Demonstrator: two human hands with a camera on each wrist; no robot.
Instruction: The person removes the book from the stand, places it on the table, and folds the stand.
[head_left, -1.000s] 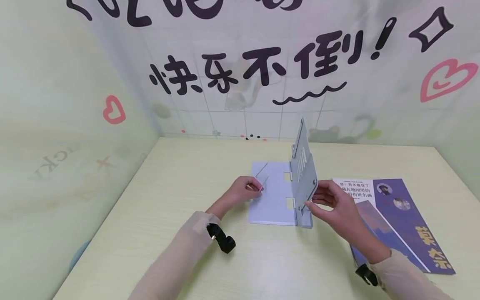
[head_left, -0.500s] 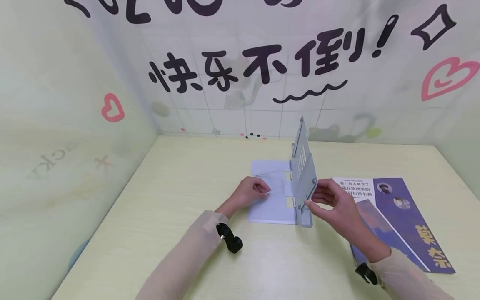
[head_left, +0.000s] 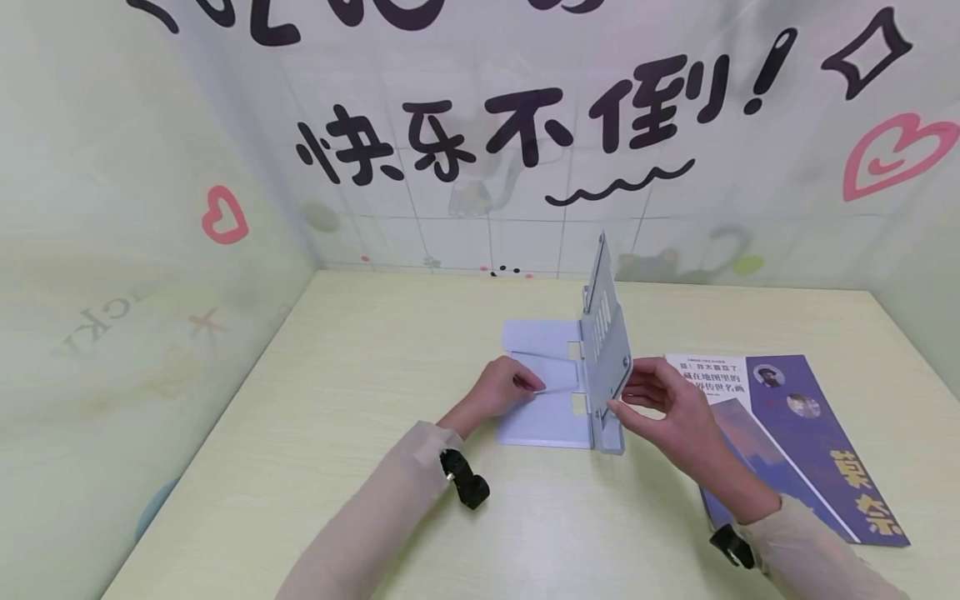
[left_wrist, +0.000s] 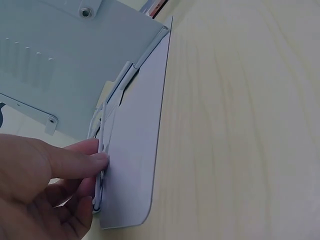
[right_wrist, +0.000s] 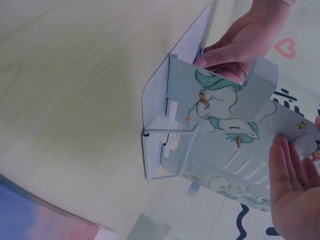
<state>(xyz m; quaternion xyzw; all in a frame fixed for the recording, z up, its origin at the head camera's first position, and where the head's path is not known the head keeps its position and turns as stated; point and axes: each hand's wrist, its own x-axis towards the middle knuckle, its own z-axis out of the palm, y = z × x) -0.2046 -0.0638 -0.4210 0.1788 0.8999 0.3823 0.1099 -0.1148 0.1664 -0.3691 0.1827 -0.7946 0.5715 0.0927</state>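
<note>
Partly hiding it, the left hand (head_left: pixel 501 387) pinches a wire bracket (left_wrist: pixel 103 125); the right hand (head_left: pixel 675 410) holds a panel (head_left: pixel 617 350).

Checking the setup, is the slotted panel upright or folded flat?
Upright: the slotted panel rises steeply from the flat base in the head view.

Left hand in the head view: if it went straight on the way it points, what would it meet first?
Probably the upright panel, across the flat base from the left hand, though depth is unclear and it might brush the base first.
</note>
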